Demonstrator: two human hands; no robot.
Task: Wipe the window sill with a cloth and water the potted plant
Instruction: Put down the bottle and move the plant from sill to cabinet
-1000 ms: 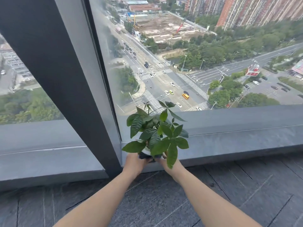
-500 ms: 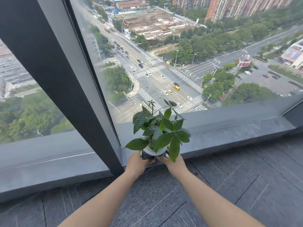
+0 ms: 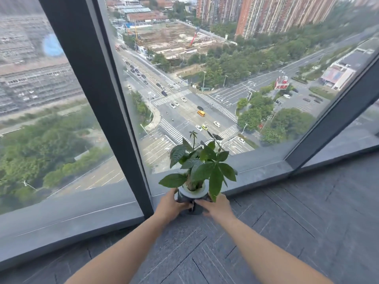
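A small potted plant (image 3: pixel 202 167) with broad green leaves grows from a dark pot (image 3: pixel 191 198) with a pale rim. The pot rests on the dark slate window sill (image 3: pixel 307 222), close to the low grey window frame. My left hand (image 3: pixel 171 203) grips the pot's left side and my right hand (image 3: pixel 217 207) grips its right side. Both forearms reach in from the bottom of the view. No cloth or watering vessel is in view.
A thick dark window post (image 3: pixel 96 99) rises just left of the pot. A second post (image 3: pixel 336 117) slants up at the right. A low grey ledge (image 3: pixel 67 218) runs along the glass. The slate sill stretches wide to the right and toward me.
The pot has come down from in front of the grey ledge onto the slate sill, nearer to me. My view has shifted left and up, so the right post is now in sight.
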